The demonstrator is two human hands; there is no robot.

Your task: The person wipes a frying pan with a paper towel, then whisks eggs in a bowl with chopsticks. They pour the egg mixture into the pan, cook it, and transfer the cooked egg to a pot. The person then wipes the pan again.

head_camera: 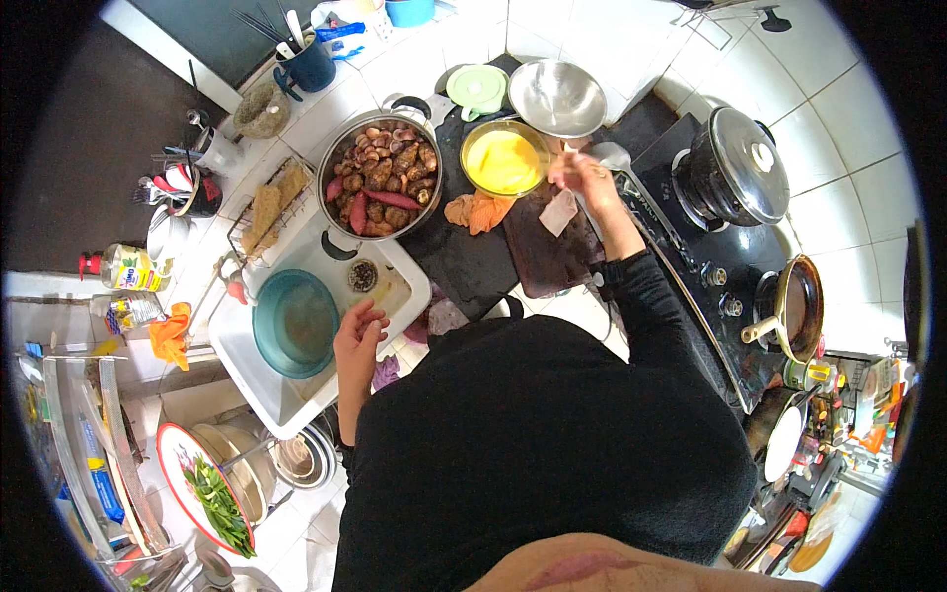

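Observation:
My right hand [588,177] is at the right rim of a glass bowl of yellow liquid, which looks like beaten egg [503,159]. Its fingers are blurred, and I cannot tell whether they hold a thin utensil. An orange cloth [481,213] lies against the bowl's near side. Below my right hand, a pale piece of cloth or paper [558,213] rests on a dark wooden board [536,259]. My left hand [361,333], empty with its fingers loosely curled and apart, hangs over the sink's right edge, beside a teal basin [296,324].
Left of the bowl, a steel pot [381,177] holds taro and sweet potatoes. An empty steel bowl [558,98] and a green lid [477,89] stand behind. At right, a ladle [644,185] lies by the stove with a lidded pot [747,166] and a frying pan [803,307].

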